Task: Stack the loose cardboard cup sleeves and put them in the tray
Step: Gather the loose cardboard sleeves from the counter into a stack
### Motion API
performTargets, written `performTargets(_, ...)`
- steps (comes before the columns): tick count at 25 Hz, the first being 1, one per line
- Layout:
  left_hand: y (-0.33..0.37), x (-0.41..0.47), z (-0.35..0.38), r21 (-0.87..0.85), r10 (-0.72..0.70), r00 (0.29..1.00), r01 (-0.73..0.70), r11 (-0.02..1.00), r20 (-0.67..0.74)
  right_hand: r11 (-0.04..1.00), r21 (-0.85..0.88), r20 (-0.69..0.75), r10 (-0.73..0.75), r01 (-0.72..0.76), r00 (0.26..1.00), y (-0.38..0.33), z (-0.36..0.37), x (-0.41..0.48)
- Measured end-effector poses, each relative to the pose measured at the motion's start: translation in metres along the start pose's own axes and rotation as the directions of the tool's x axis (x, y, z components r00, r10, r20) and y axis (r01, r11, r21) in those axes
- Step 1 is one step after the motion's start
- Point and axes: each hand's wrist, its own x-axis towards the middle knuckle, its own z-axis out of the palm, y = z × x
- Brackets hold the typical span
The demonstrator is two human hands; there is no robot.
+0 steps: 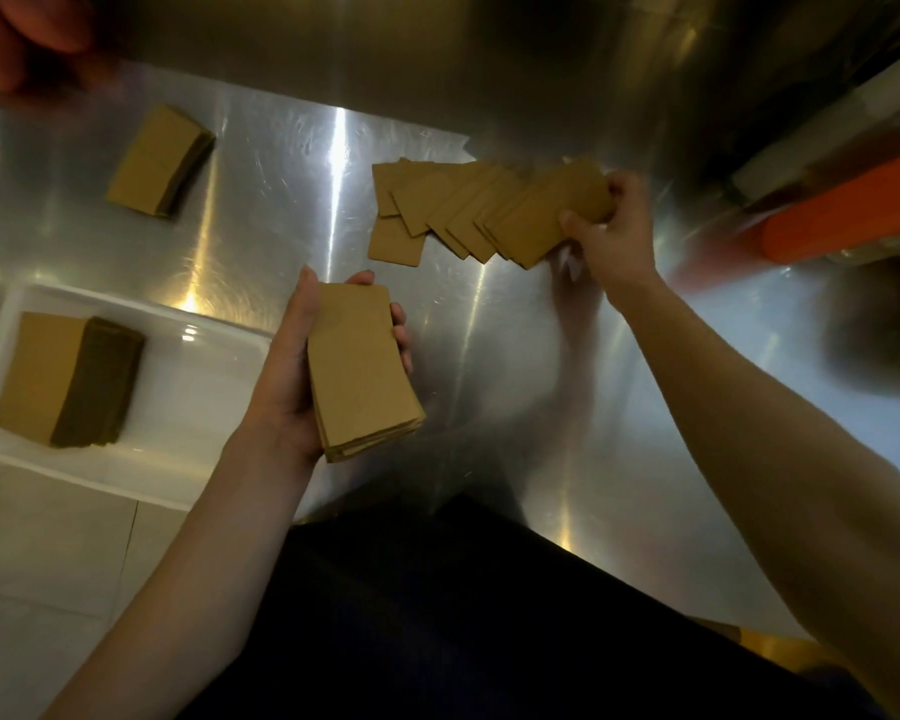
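Above steel counter [292, 200]: left hand [302, 376] grips sleeve stack [362, 371]

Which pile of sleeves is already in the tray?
The squared stack at lower left, inside the white tray. The other neat stack sits on bare steel, and the fanned sleeves are loose.

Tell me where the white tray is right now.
In the head view, the white tray sits at the lower left on the steel counter, just left of the left hand, with one sleeve stack inside.
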Motion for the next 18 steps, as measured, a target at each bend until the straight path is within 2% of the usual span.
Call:
performTargets(2, 0.0, -0.002, 0.0, 0.004, 0.01, 1.0, -0.01, 1.0, -0.004, 0.959, 0.255, 0.08, 0.106, -0.123, 0.991, 0.006, -0.012, 0.004)
performTargets(4, 0.0, -0.005, -0.001, 0.005, 0.023, 1.0, -0.022, 1.0, -0.011, 0.924, 0.321, 0.165, 0.162, -0.208, 0.973, 0.004, -0.023, 0.012)
performTargets(5, -0.001, -0.006, -0.001, 0.004, 0.027, 0.999, -0.027, 1.0, -0.016, 0.934, 0.284, 0.188, 0.167, -0.216, 0.968, 0.002, -0.026, 0.017)
performTargets(9, -0.006, -0.008, 0.001, -0.003, 0.032, 0.999, -0.032, 0.999, -0.027, 0.985, -0.072, 0.202, 0.167, -0.156, 0.965, -0.012, -0.015, 0.036)
performTargets(13, -0.007, -0.01, 0.004, -0.006, 0.041, 0.999, -0.041, 0.999, -0.028, 0.928, -0.372, 0.207, 0.088, -0.005, 0.974, -0.012, 0.004, 0.037)
performTargets(18, -0.009, -0.016, 0.003, -0.02, 0.053, 0.997, -0.054, 0.998, -0.048, 0.919, -0.395, 0.18, 0.078, 0.0, 0.981, -0.011, 0.009, 0.028)
